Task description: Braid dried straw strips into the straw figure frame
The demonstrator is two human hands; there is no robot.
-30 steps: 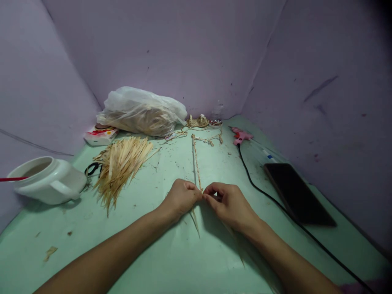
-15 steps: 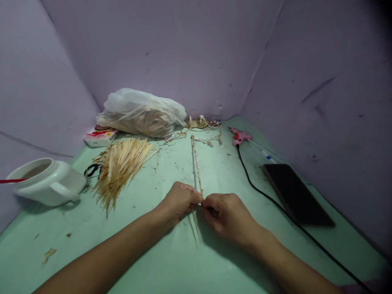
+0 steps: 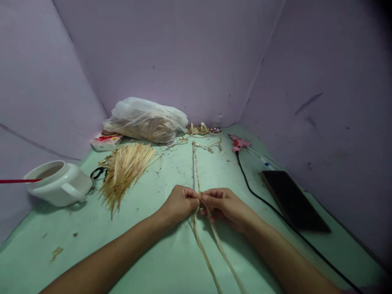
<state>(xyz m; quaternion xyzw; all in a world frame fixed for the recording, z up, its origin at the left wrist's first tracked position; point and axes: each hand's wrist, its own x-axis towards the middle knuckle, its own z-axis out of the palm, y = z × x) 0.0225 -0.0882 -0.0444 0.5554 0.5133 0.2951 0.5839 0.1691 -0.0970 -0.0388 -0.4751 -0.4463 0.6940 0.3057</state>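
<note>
A thin braided straw cord (image 3: 197,171) stretches from the far side of the table toward me. At its near end my left hand (image 3: 181,203) is closed, thumb and fingers pinching the cord. Opposite it, my right hand (image 3: 225,205) pinches the same spot, its fingertips touching the cord. Two loose pale strands (image 3: 223,247) run from between the hands to the bottom edge of the view. The exact crossing of strands is hidden by my fingers.
A bundle of straw strips (image 3: 127,171), black scissors handles (image 3: 97,173) and a white mug (image 3: 65,184) are at left. Behind sits a plastic bag (image 3: 147,120). At right are a pink glue gun (image 3: 239,143), its black cable (image 3: 277,207) and a phone (image 3: 294,200).
Both hands have turned at the cord's near end, fingers shifting their pinch. The two long strands now trail toward me. The camera view has tilted slightly.
</note>
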